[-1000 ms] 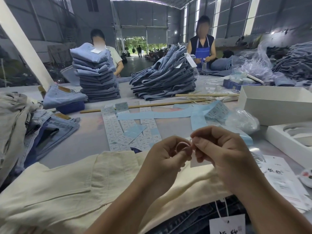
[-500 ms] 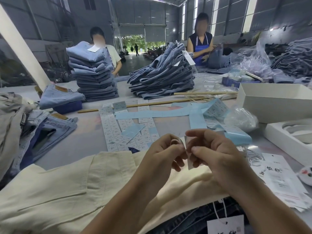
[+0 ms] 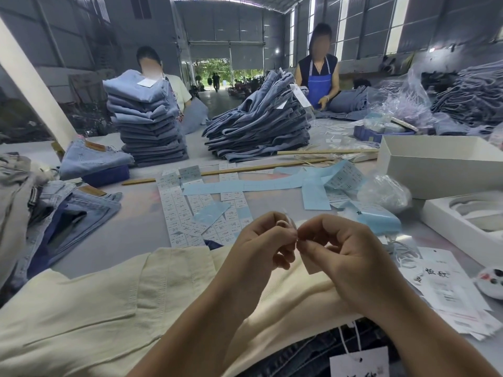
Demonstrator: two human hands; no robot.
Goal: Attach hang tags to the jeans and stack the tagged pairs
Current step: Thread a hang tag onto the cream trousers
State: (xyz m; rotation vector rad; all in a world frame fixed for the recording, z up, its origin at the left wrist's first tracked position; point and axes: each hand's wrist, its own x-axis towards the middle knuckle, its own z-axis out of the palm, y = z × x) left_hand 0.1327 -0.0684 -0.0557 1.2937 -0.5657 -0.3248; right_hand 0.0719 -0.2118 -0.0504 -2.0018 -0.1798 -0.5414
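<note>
String loop (image 3: 283, 222) sits pinched in the left hand (image 3: 265, 240), at nine o'clock from the right hand (image 3: 343, 248); fingertips of both meet above the cream jeans (image 3: 114, 303); the right fingers pinch the hang tag (image 3: 310, 265), which hangs toward six o'clock, its long axis near upright; judging by this, threading comes next.

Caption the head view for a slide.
Both hands, left and right, pinch a white hang-tag string over cream folded jeans.
</note>
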